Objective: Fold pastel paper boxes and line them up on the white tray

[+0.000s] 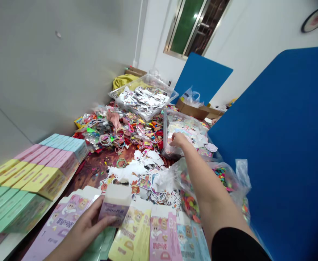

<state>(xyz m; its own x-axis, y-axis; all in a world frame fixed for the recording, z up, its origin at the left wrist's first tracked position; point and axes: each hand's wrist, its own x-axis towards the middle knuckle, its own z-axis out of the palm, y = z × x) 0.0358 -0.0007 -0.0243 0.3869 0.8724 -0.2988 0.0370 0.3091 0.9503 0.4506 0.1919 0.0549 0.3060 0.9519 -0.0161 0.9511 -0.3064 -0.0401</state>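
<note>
The left hand (87, 223) pinches a purple carton (116, 207); far and right of it, the right hand (179, 140) curls over the clear bin (170, 151), grip unclear.

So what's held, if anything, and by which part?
Left hand: purple box, thumb across its lower front, fingers at one side. Right hand: can't tell.

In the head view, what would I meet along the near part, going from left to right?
Stacked boxes, purple flat cartons, purple box in left hand, yellow cartons, pink cartons, light-blue cartons, black sleeve, blue panel.
</note>
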